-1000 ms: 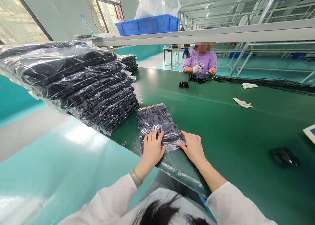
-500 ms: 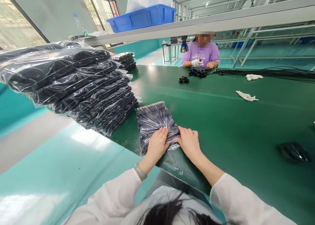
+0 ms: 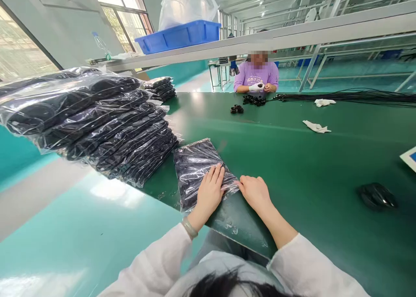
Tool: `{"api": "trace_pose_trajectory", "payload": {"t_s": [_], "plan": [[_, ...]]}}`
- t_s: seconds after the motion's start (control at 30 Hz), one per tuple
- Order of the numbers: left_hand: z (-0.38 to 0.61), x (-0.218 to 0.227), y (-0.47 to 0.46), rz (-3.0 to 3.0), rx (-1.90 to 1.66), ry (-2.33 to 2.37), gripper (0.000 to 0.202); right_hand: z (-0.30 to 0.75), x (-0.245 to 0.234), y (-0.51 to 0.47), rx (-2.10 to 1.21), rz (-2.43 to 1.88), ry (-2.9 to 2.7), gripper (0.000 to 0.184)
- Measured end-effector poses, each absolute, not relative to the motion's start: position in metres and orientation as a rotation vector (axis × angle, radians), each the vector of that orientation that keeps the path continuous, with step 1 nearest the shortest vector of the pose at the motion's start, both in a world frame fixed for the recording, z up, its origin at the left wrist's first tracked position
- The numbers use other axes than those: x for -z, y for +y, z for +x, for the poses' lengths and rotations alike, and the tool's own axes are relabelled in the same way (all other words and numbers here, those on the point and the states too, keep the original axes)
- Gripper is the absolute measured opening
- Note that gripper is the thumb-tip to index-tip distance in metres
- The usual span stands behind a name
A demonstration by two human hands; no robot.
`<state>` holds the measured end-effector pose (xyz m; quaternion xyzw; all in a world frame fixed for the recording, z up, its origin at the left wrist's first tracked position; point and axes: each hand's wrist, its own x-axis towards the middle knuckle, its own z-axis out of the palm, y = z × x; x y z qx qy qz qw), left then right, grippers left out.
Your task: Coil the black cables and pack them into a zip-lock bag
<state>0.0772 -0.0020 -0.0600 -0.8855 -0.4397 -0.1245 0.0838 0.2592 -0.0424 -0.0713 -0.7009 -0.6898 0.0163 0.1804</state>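
A clear plastic bag (image 3: 195, 169) packed with dark ribbed items lies on the green table near its front edge. My left hand (image 3: 210, 189) rests on the bag with its fingers stretched out flat, pressing the film. At the bag's right end my right hand (image 3: 255, 192) is closed, pinching the loose plastic edge between thumb and fingers. Left of the bag stands a tall leaning stack of filled plastic bags (image 3: 107, 123) with black contents.
Across the green table (image 3: 276, 171) sits a person in a purple shirt (image 3: 256, 76), one hand gloved. Black cables (image 3: 344, 97), small black parts (image 3: 253, 100), white scraps (image 3: 316, 127) and a black bundle (image 3: 377, 196) lie about. A shelf overhead carries a blue tray (image 3: 178, 37).
My right hand has shifted from lying against the bag's end to a closed pinch on its edge. The left hand's fingers have spread slightly. The view has tilted a little.
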Motion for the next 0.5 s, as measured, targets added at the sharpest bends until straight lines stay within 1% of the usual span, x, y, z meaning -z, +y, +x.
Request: {"api": "trace_pose_trajectory", "payload": {"t_s": [0.07,0.17,0.23,0.37,0.4,0.5], "plan": [[0.078,0.062,-0.001,-2.656,0.36,-1.294,0.053,0.256,0.067,-0.048,-0.042,-1.981,-1.982,0.03],[0.077,0.067,-0.004,-2.613,0.4,-1.345,0.05,0.25,0.066,-0.053,-0.046,-2.019,-1.966,0.031],[0.08,0.069,-0.006,-2.595,0.411,-1.357,0.052,0.247,0.066,-0.054,-0.047,-2.064,-1.928,0.029],[0.094,0.07,-0.006,-2.568,0.461,-1.349,0.066,0.244,0.067,-0.052,-0.025,-2.117,-1.86,0.021],[0.098,0.07,-0.004,-2.56,0.481,-1.341,0.067,0.245,0.066,-0.051,-0.021,-2.115,-1.858,0.02],[0.111,0.072,0.001,-2.55,0.5,-1.331,0.057,0.245,0.065,-0.051,-0.025,-2.087,-1.884,0.024]]}}
